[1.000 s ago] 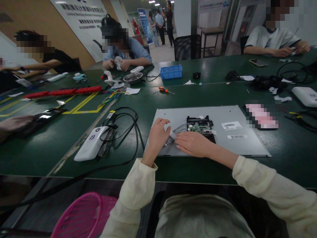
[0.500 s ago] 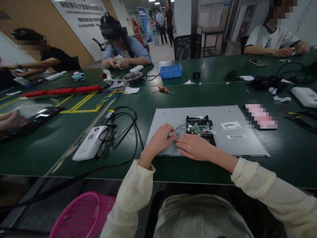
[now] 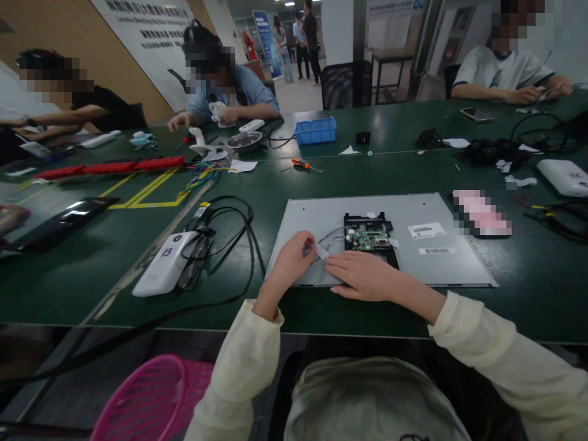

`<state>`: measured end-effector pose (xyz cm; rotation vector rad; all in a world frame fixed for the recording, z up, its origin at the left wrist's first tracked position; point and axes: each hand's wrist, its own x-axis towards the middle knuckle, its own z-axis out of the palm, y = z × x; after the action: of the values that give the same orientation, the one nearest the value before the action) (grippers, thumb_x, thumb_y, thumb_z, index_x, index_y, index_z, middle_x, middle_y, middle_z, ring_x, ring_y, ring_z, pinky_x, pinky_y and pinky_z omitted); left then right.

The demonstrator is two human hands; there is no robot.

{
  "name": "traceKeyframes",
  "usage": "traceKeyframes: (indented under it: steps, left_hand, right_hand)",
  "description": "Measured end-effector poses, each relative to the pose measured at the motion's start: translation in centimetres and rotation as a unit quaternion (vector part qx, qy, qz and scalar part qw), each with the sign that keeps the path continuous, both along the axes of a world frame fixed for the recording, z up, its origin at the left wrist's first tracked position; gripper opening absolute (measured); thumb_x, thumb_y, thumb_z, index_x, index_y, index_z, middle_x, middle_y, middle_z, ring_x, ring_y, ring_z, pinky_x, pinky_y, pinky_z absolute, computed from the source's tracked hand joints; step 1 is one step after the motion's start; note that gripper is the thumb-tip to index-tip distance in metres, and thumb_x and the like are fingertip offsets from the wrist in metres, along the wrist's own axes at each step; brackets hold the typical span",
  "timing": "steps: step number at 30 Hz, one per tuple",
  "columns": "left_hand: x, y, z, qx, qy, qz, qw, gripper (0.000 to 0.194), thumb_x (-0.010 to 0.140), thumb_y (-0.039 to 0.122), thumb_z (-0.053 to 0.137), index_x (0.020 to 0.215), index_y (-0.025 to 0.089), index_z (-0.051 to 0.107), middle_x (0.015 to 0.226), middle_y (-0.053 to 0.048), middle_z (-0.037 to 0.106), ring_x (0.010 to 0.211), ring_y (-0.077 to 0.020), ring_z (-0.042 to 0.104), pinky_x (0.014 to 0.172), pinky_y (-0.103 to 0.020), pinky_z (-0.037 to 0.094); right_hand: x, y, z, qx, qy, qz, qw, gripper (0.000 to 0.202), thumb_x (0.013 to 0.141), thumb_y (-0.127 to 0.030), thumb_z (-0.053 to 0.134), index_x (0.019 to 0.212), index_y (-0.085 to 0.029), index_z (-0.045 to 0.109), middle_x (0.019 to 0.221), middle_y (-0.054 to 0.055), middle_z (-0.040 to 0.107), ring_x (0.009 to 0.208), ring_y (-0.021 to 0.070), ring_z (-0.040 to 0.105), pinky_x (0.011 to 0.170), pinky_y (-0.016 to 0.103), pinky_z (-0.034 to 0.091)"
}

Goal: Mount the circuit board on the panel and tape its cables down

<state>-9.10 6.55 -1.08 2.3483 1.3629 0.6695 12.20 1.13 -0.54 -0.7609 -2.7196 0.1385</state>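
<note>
A flat grey metal panel (image 3: 316, 214), like the back of a display, lies before me on the green table. A black frame (image 3: 388, 225) with a green circuit board (image 3: 367, 239) sits on it, and thin grey wires (image 3: 334, 233) run left from the board. My left hand (image 3: 294, 254) pinches one end of a whitish translucent strip, which looks like tape (image 3: 320, 250), over the panel's left part. My right hand (image 3: 361, 272) lies with fingers stretched out at the strip's other end, below the board; its fingertips touch or nearly touch the strip.
Left of the panel are a white power bank (image 3: 165, 263) and looped black cables (image 3: 250, 226). A pink phone (image 3: 482, 211) lies to the right. Farther back are an orange screwdriver (image 3: 301, 163), a blue basket (image 3: 315, 131) and a metal bowl (image 3: 245, 142). Other people sit around the table.
My left hand has drawn back slightly from the right hand, and the whitish strip now shows between them. At far left, another person's hand has moved away from a dark glossy panel.
</note>
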Motion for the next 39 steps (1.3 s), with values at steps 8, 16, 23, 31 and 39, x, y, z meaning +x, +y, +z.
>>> traceKeyframes:
  steps: [8,16,23,31,39]
  left_hand:
    - [0.4,0.1,-0.2,0.005,0.01,0.01,1.0,0.014,0.082,0.027,0.057,0.091,0.02,0.05,0.09,-0.003,0.058,0.087,-0.0193,0.057,0.08,-0.033,0.046]
    - [0.6,0.3,-0.3,0.02,0.023,0.018,0.999,0.008,0.082,0.017,0.051,0.088,0.021,0.05,0.089,-0.003,0.058,0.086,-0.0193,0.057,0.079,-0.033,0.046]
    - [0.8,0.8,-0.2,0.008,0.025,0.036,0.999,0.006,0.083,0.015,0.05,0.084,0.021,0.051,0.082,-0.002,0.06,0.078,-0.0186,0.058,0.074,-0.032,0.046]
    - [0.6,0.8,-0.4,0.012,0.015,0.033,0.999,0.006,0.083,0.015,0.05,0.084,0.021,0.051,0.082,-0.002,0.06,0.078,-0.0182,0.059,0.075,-0.032,0.046]
    - [0.8,0.3,0.0,0.034,0.032,0.035,0.998,0.009,0.084,0.013,0.048,0.086,0.021,0.051,0.086,-0.003,0.06,0.084,-0.0193,0.059,0.078,-0.032,0.047]
  right_hand:
    - [0.0,0.2,-0.2,0.002,0.015,0.002,1.0,0.038,0.094,-0.035,0.046,0.118,-0.009,0.06,0.128,0.018,0.06,0.116,0.0262,0.057,0.1,0.043,0.045]
    - [0.0,0.1,-0.4,-0.012,0.028,0.012,0.999,0.039,0.094,-0.032,0.046,0.124,-0.009,0.057,0.131,0.018,0.059,0.12,0.0247,0.056,0.102,0.042,0.044]
    - [0.4,-0.6,-0.2,-0.028,0.03,0.004,0.999,0.039,0.094,-0.034,0.047,0.124,-0.011,0.058,0.131,0.018,0.059,0.119,0.0247,0.057,0.101,0.043,0.045]
    - [0.5,-0.7,-0.2,-0.034,0.041,-0.003,0.999,0.035,0.094,-0.033,0.047,0.118,-0.012,0.062,0.127,0.016,0.062,0.116,0.0236,0.06,0.099,0.041,0.047]
    - [0.5,-0.6,-0.4,-0.034,0.054,-0.005,0.998,0.029,0.094,-0.028,0.046,0.114,-0.015,0.063,0.124,0.013,0.065,0.111,0.0216,0.062,0.096,0.038,0.049]
